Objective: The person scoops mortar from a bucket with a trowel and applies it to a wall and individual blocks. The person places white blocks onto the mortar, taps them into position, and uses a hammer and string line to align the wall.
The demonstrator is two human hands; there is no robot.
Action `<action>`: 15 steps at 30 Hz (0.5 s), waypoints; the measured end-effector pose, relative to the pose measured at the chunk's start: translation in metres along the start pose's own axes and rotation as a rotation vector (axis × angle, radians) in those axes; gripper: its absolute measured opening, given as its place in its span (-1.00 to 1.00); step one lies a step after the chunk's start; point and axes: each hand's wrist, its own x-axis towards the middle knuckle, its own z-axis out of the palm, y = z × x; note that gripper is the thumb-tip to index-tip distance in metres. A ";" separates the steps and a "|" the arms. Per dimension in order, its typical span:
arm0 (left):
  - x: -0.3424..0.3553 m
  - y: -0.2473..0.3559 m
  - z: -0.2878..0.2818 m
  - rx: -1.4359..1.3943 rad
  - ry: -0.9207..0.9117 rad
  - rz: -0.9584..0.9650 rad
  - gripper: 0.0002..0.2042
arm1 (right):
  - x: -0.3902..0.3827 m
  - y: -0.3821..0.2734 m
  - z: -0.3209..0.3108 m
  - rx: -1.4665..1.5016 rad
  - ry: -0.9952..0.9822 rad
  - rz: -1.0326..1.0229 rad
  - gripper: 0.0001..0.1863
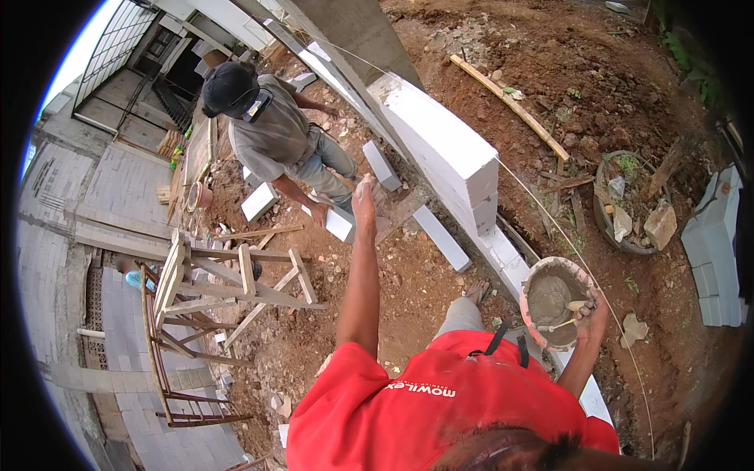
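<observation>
My left hand [363,196] reaches forward with dusty fingers stretched out, nothing visible in them, in front of a co-worker. My right hand [590,314] grips the rim of a pink bucket [534,320] of grey mortar, along with a yellow-handled trowel [578,305]. The co-worker [267,137], in a grey shirt and dark cap, bends with one hand at a white block [334,224] on the soil. Another pale block [442,239] lies beside a white block wall [436,133], which runs beside a grey concrete column [349,35].
Wooden trestles [236,286] and a rusty metal frame [165,416] stand left, with another person [133,275] behind. A string line [581,259] runs along the wall. A plank [510,106], a debris-filled tub [605,228] and stacked grey blocks [711,259] lie right.
</observation>
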 end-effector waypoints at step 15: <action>0.336 0.235 0.088 -0.159 0.013 0.602 -0.31 | 0.017 0.057 0.064 -0.006 0.198 0.045 -0.85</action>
